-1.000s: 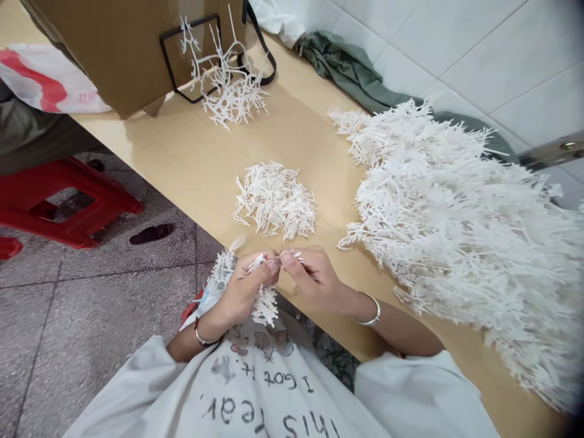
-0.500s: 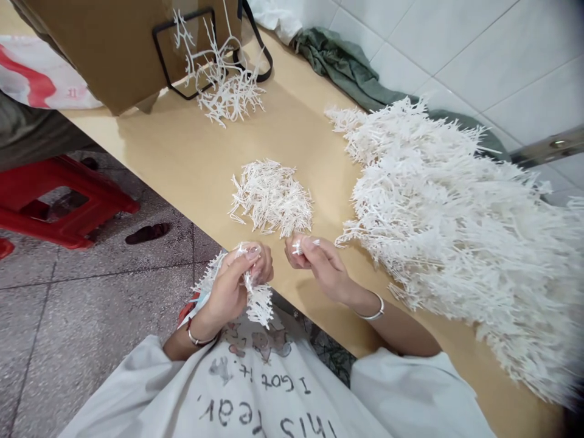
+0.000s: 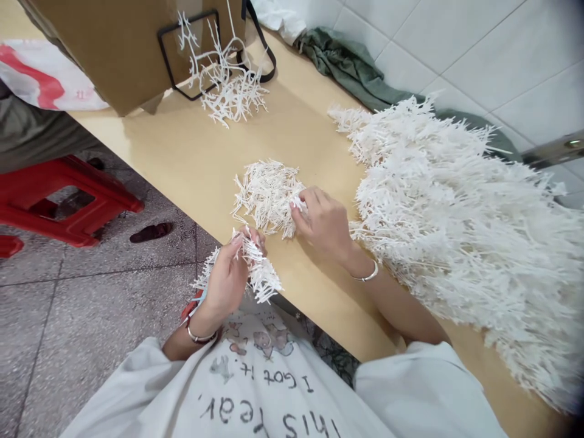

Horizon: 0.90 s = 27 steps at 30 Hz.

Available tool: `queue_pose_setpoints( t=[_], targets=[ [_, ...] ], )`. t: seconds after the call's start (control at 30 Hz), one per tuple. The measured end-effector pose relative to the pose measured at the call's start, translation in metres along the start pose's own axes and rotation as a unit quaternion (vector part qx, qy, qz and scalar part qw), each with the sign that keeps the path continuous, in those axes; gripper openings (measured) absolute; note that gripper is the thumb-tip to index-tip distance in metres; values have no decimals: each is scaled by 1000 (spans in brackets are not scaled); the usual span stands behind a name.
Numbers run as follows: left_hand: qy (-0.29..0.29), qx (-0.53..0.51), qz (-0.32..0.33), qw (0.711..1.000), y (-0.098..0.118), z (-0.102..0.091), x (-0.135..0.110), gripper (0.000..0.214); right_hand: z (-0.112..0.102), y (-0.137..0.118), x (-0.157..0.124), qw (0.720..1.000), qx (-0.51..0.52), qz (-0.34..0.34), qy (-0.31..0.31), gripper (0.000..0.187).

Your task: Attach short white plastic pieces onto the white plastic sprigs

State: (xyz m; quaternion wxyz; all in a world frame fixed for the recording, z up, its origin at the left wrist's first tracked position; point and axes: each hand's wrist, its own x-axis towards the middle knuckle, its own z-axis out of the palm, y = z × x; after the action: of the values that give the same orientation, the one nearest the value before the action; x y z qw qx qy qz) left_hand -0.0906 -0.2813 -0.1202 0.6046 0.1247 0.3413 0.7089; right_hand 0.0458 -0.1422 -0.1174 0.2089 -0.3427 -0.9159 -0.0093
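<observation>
My left hand point(image 3: 230, 267) is closed around a strip of white branched plastic pieces point(image 3: 261, 271), which fans out past the fingers over the table edge. More of the same white strip hangs on the far side of the wrist. At the right edge of a small pile of short white plastic pieces point(image 3: 269, 191), my right hand point(image 3: 322, 222) is pinched. A bit of white plastic point(image 3: 298, 204) shows between its thumb and fingers. The exact make of these pieces is too fine to tell.
A large heap of white branched plastic point(image 3: 456, 231) covers the right of the table point(image 3: 182, 158). White branched frames point(image 3: 235, 97) lie by a cardboard box point(image 3: 114, 55). Dark green cloth point(image 3: 347, 67) runs along the tiled wall. A red stool point(image 3: 68, 194) stands left, beside a person's leg.
My right hand has moved forward, from beside my left hand to the small pile. My left hand has turned slightly, and the strip in it now points more to the right.
</observation>
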Motion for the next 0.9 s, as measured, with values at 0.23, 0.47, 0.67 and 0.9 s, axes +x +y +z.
queue_pose_setpoints(
  t=[0.23,0.47,0.67,0.9],
  targets=[
    [15,12,20,1000,-5,-1,-2,10,-18,-20,-21,969,242,-5,55,25],
    [-22,94,65,993,-12,1,-13,13,-29,-54,-37,920,386,-50,-49,10],
    [-37,136,83,986,-12,1,-18,20,-23,-60,-41,925,371,-69,-37,4],
    [-48,158,91,982,-14,-16,-17,46,-33,-67,-40,903,429,-8,3,12]
  ],
)
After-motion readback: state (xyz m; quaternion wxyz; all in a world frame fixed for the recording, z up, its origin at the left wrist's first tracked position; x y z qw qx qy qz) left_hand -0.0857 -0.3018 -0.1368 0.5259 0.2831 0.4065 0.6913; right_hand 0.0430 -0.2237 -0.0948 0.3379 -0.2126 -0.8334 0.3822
